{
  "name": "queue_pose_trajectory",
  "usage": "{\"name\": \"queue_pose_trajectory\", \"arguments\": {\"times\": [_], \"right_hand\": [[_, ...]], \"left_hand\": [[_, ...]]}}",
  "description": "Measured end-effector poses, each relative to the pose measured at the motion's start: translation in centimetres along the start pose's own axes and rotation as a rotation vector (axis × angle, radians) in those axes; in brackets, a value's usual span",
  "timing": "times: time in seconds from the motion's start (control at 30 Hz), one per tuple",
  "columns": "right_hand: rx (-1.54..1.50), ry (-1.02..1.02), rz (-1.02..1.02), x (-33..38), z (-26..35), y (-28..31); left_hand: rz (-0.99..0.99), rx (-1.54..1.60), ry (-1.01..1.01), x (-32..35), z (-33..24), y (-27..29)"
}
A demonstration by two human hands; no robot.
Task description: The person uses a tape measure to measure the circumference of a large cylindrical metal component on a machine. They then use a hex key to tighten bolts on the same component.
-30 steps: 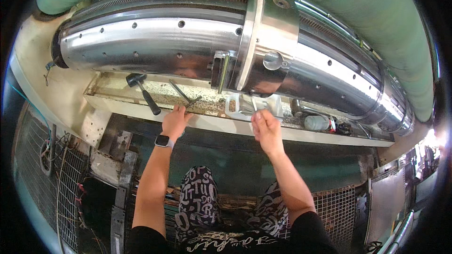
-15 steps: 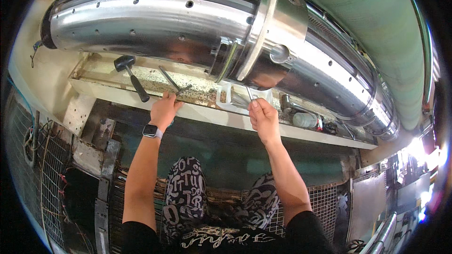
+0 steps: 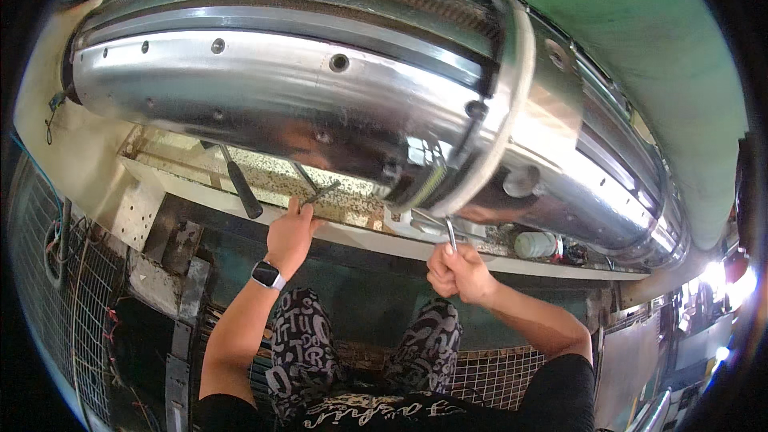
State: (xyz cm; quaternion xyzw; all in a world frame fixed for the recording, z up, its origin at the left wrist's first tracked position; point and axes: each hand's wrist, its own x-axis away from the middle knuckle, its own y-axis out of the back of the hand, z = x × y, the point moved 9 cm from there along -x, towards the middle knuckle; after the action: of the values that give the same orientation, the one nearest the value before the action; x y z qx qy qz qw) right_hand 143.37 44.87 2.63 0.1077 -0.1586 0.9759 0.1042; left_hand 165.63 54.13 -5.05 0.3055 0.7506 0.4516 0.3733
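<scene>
A large shiny metal cylinder with a row of holes stretches across the upper view. My right hand is closed in a fist around a thin metal rod; the rod points up toward the cylinder's underside, and its lower end is hidden in the fist. My left hand rests at the rim of a cream trough, fingers stretched over the edge. Just beyond those fingertips lies a dark metal tool. I cannot see it gripped. A black hammer handle leans across the rim, its head hidden by the cylinder.
A pale band encircles the cylinder. Inside the trough sit a white plastic container and a clear bottle. A green roller runs along the upper right. Wire mesh stands at left.
My right hand has come down and closer to me with the rod. The view has shifted nearer to the cylinder, which now hides the hammer head. The left hand stays at the rim.
</scene>
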Motion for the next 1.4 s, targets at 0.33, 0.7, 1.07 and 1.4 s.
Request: {"name": "queue_pose_trajectory", "arguments": {"times": [0.33, 0.7, 1.07, 1.4], "right_hand": [[0.049, 0.189, -0.111, 0.2, 1.2, 1.2], [0.922, 0.386, -0.494, 6.0, 6.7, 4.4], [0.869, 0.349, -0.386, 4.6, 6.5, 4.2], [0.111, -0.058, -0.017, 2.6, 2.2, 3.8]], "left_hand": [[0.042, -0.106, -0.018, -0.2, -0.1, 0.1], [-0.064, -0.119, -0.065, -0.2, 0.4, -0.1], [0.015, -0.147, -0.048, -0.2, 0.5, -0.5], [-0.020, -0.133, -0.051, -0.4, 0.4, -0.3]]}}
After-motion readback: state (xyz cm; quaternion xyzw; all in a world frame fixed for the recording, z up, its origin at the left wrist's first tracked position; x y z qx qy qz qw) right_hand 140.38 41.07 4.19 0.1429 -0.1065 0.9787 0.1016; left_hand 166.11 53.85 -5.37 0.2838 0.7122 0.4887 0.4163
